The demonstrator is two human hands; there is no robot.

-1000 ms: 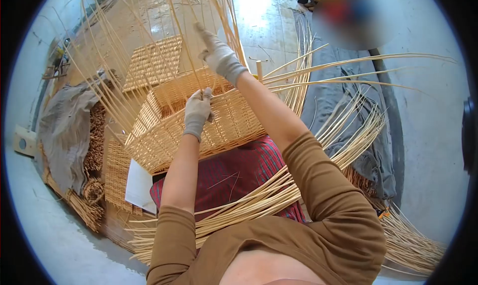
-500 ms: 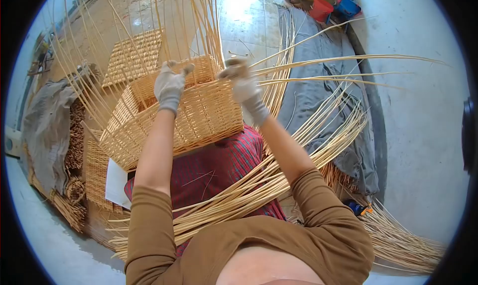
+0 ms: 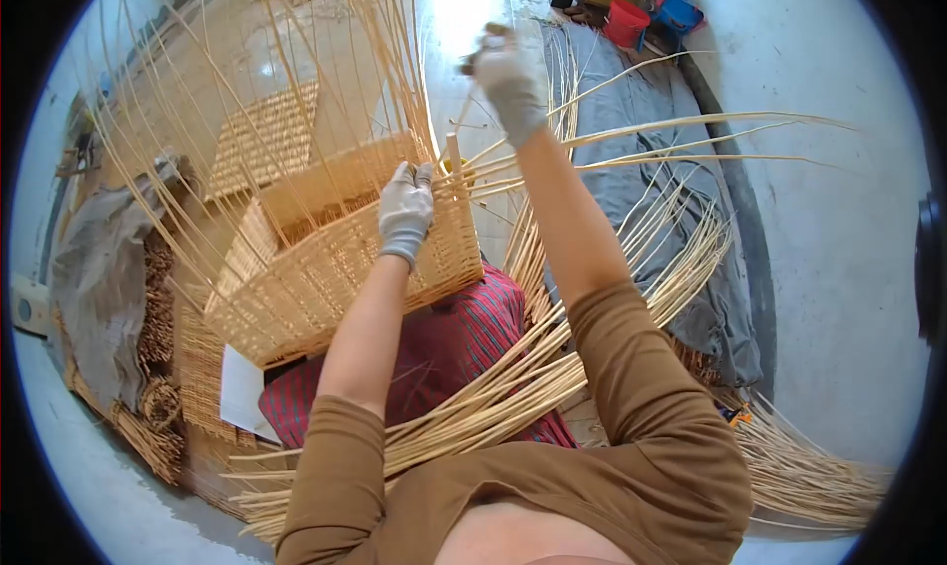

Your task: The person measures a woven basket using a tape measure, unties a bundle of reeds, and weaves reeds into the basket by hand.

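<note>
A half-woven wicker basket [image 3: 345,254] rests tilted on a red checked cloth [image 3: 449,323], with long upright canes rising from its rim. My left hand [image 3: 405,210], in a pale work glove, is closed on the basket's near rim by the right corner. Several loose canes [image 3: 631,136] stick out to the right from that corner, beside a short upright stick [image 3: 454,152]. My right hand [image 3: 505,72], gloved with dark-stained fingers, is raised beyond the corner. Motion smears its fingers, so whether it holds a strand is unclear.
A bundle of canes [image 3: 493,397] lies across my lap. More canes lie at lower right [image 3: 809,476] and on a grey cloth [image 3: 612,200]. A woven panel [image 3: 264,136] is on the floor behind the basket. Red [image 3: 625,22] and blue [image 3: 679,14] buckets stand at the back.
My right hand has lifted up and away from the basket's corner. My left hand has slid right along the rim toward that corner. The short upright stick has come into view.
</note>
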